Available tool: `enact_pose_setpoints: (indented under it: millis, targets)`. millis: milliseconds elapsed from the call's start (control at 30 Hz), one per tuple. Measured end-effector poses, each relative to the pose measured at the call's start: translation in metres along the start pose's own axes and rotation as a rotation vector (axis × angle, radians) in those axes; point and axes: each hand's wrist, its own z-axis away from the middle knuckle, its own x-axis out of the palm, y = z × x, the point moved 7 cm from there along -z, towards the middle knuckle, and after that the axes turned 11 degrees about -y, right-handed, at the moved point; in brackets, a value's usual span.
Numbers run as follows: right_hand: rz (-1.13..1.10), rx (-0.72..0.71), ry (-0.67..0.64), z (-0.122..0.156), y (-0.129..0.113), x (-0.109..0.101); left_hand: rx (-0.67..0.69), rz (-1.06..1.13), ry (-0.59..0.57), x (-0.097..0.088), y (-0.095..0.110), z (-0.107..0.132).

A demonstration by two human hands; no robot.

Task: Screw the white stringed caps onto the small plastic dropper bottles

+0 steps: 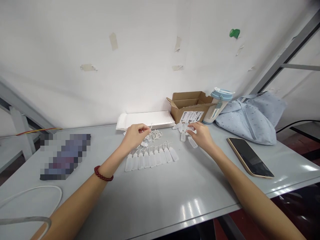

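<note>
My left hand (137, 136) is closed in a pinch on a thin white cord, whose end sticks up past the fingertips. Just beside it lies a tangled heap of white cords (156, 134). My right hand (202, 136) pinches a small translucent plastic tag (192, 142) by its upper end. Behind those fingers sits a loose pile of similar tags (183, 128), partly covered by the hand. Between my arms, a neat row of tags with cords attached (151, 159) lies flat on the grey table (140, 203).
Along the wall stand a white packet (147, 119), an open cardboard box (190, 111) and a blue-lidded cup (217, 106). A light blue bag (250, 120) and a phone (250, 157) lie at right. A blurred-out item (66, 156) and a white cable (60, 193) are at left.
</note>
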Motion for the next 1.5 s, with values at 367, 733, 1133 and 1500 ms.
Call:
enact_pose_setpoints:
  millis: [367,733,1133,1500]
  targets:
    - [-0.854,0.017,-0.030,0.017,-0.039,-0.001,-0.055,0.438,-0.071,0.012,0.010,0.006]
    - [-1.063,-0.095,-0.137,0.034,-0.078,0.009,0.012,0.737,-0.181,0.036,0.027,0.014]
    - [-1.103,-0.101,-0.179,0.036,-0.083,0.011,0.005,0.842,-0.204,0.047,0.027,0.017]
    - [-1.018,-0.081,-0.175,0.040,-0.084,0.016,0.002,0.635,-0.158,0.042,0.036,0.023]
